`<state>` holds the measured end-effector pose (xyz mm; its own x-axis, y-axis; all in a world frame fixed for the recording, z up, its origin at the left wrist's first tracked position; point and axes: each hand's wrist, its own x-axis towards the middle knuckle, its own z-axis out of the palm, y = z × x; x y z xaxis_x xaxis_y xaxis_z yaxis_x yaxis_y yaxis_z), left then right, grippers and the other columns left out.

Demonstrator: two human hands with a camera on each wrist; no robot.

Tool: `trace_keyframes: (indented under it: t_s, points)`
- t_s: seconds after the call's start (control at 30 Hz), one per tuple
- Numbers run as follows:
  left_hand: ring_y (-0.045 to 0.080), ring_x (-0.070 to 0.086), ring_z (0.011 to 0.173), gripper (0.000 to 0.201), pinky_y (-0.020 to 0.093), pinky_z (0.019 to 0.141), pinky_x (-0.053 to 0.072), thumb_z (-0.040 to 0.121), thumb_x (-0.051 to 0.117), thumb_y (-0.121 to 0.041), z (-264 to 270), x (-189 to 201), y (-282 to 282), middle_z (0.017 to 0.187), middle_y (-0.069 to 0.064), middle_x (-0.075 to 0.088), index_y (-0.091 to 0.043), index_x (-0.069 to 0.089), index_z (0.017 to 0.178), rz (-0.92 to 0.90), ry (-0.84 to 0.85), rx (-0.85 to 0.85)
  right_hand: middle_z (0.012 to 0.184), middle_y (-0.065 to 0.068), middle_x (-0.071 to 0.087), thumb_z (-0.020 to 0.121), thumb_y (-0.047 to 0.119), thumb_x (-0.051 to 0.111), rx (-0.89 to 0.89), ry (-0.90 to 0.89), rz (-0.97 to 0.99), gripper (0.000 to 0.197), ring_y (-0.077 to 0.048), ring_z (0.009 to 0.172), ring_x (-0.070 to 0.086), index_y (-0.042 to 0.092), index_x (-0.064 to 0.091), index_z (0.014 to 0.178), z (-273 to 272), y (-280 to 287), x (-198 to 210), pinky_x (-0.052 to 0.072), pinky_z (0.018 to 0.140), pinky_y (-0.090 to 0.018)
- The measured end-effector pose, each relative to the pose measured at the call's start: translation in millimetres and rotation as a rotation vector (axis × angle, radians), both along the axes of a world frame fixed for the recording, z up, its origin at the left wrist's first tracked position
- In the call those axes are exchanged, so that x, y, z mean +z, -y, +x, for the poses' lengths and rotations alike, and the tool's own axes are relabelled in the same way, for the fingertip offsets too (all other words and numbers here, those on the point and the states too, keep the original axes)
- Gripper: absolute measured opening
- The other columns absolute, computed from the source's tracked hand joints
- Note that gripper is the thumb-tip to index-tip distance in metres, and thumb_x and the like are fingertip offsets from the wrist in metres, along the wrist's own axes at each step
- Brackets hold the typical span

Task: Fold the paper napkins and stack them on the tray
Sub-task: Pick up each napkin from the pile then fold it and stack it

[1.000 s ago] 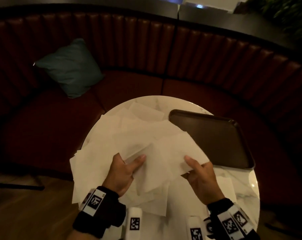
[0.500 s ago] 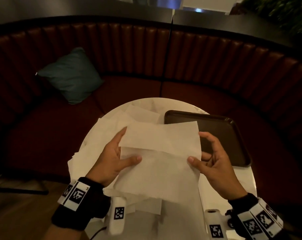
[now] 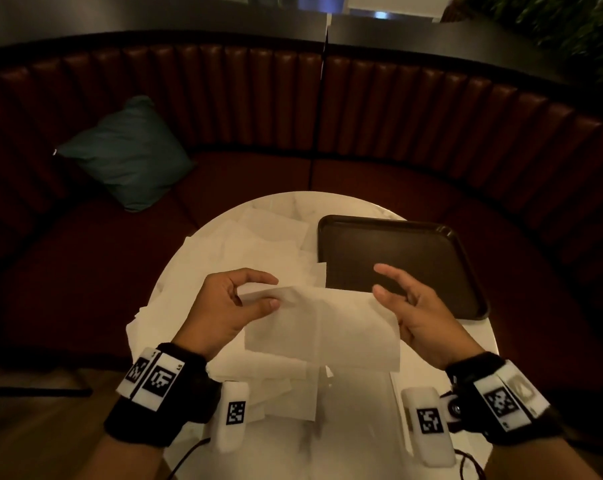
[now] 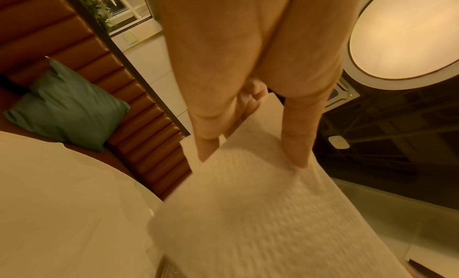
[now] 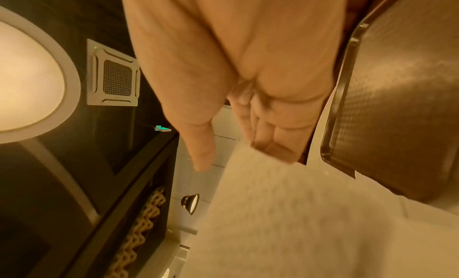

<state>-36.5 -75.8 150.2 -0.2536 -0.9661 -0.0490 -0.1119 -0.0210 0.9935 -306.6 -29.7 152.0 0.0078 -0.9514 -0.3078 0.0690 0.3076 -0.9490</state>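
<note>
Napkin (image 4: 261,213): thin white paper, matt, embossed pebbly grain. Tray (image 5: 397,85): dark, fine dimpled texture, smooth rim with slight sheen. Table (image 3: 359,206): white marble look, glossy. Bench (image 3: 431,109): ribbed brown leather-like upholstery. Cushion (image 3: 127,154): teal cloth, creased

Dim, warm amber light. A round ceiling lamp (image 4: 407,36) glows brightly in both wrist views, which are blurred; edges bend.
</note>
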Motion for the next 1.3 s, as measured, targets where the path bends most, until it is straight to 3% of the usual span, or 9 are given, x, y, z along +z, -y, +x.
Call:
trace_keyframes:
  t_s: [0.17,0.27,0.47,0.6,0.67,0.87,1.0,1.2,1.3]
  points:
    - [0.025,0.064,0.077,0.031,0.041,0.080,0.053,0.066,0.079,-0.012,7.6,3.2,11.5,0.080,0.013,0.071,-0.016,0.070,0.095,0.113,-0.069,-0.058,0.096,-0.009,0.073,0.078,0.015,0.066,0.056,-0.012,0.028,0.033,-0.025,0.087,0.071,0.015,0.063,0.111,5.3,15.5,0.6,0.059,0.069,-0.035]
    - [0.022,0.069,0.076,0.027,0.034,0.073,0.058,0.073,0.073,-0.003,10.2,0.2,17.4,0.079,0.006,0.073,-0.009,0.066,0.099,0.113,-0.048,0.031,0.091,-0.012,0.074,0.067,0.020,0.075,-0.002,-0.112,-0.089,0.036,-0.031,0.086,0.070,0.010,0.067,0.101,3.6,14.8,2.4,0.058,0.076,-0.041]
    - [0.004,0.055,0.052,0.011,0.017,0.054,0.046,0.072,0.077,-0.019,4.0,-6.9,25.3,0.059,-0.003,0.067,-0.009,0.071,0.074,-0.092,0.217,0.104,0.078,-0.018,0.068,0.079,0.022,0.071,-0.056,-0.502,-0.286,0.008,-0.038,0.075,0.066,0.019,0.072,0.086,-3.3,17.8,0.9,0.058,0.065,-0.051]
    - [0.018,0.060,0.077,0.014,0.032,0.076,0.047,0.075,0.074,-0.022,0.7,-8.6,30.8,0.081,0.009,0.070,-0.009,0.070,0.074,-0.095,0.175,0.074,0.089,-0.016,0.067,0.082,0.023,0.069,-0.096,-0.541,-0.314,0.006,-0.030,0.079,0.066,0.018,0.071,0.085,-8.1,21.2,-3.0,0.058,0.060,-0.033]
    - [0.020,0.062,0.085,0.014,0.037,0.081,0.047,0.078,0.070,-0.020,-2.1,-6.9,33.2,0.086,0.009,0.069,-0.007,0.069,0.080,-0.028,0.109,0.072,0.109,-0.005,0.062,0.080,0.029,0.069,-0.134,-0.625,-0.319,0.010,-0.016,0.099,0.060,0.021,0.071,0.085,-11.4,23.4,-4.5,0.051,0.076,-0.031]
    - [0.020,0.065,0.072,0.022,0.038,0.069,0.054,0.087,0.059,-0.021,-18.0,-6.5,35.2,0.082,0.015,0.069,0.000,0.059,0.091,0.140,-0.044,0.052,0.093,-0.009,0.069,0.092,0.030,0.052,-0.143,-0.251,-0.158,0.024,-0.017,0.079,0.069,0.010,0.061,0.103,-5.7,19.5,-7.4,0.057,0.060,-0.030]
    - [0.019,0.067,0.067,0.017,0.028,0.057,0.053,0.084,0.065,-0.019,-29.3,-20.0,32.9,0.082,0.017,0.070,-0.005,0.059,0.093,0.177,-0.011,0.068,0.103,-0.006,0.073,0.085,0.020,0.062,-0.049,-0.048,0.033,0.027,-0.020,0.095,0.070,0.011,0.065,0.110,-7.2,-1.3,-25.8,0.057,0.078,-0.032]
    - [0.023,0.064,0.062,0.032,0.027,0.052,0.054,0.075,0.070,0.005,-85.2,-62.2,7.7,0.075,0.018,0.063,-0.002,0.056,0.103,0.417,0.107,-0.197,0.098,-0.007,0.074,0.086,0.020,0.066,-0.486,-0.073,0.162,0.020,-0.026,0.093,0.070,0.010,0.068,0.103,-42.7,-70.8,-81.2,0.055,0.084,-0.046]
    - [0.016,0.061,0.047,0.023,0.022,0.045,0.045,0.073,0.073,0.001,-131.6,-95.0,4.3,0.069,0.015,0.065,0.001,0.060,0.092,0.379,0.234,-0.209,0.088,-0.004,0.074,0.084,0.021,0.068,-0.582,-0.066,0.371,0.015,-0.022,0.082,0.069,0.012,0.069,0.095,-56.4,-117.1,-109.2,0.057,0.070,-0.035]
